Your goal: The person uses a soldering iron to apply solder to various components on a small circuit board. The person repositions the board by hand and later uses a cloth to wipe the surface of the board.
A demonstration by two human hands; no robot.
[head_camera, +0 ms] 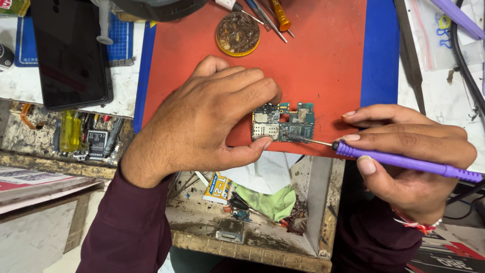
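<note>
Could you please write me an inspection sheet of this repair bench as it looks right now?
Surface: red rubber mat over a blue mat.
Job's things: small green circuit board at the red mat's near edge; purple-handled screwdriver, tip on the board.
Clutter: round yellow tin of brown residue, black phone, open drawer with green cloth.
Grippers: left hand steadies the board; right hand holds the screwdriver.
Cables: black cable at right.
Surroundings: nothing seen.

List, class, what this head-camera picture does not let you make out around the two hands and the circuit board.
- Left edge of the circuit board: covered by the left hand.
- Screwdriver handle end: cut off by the right frame edge; its middle hidden in the right hand.
- Parts on the board: too small to identify.
</note>
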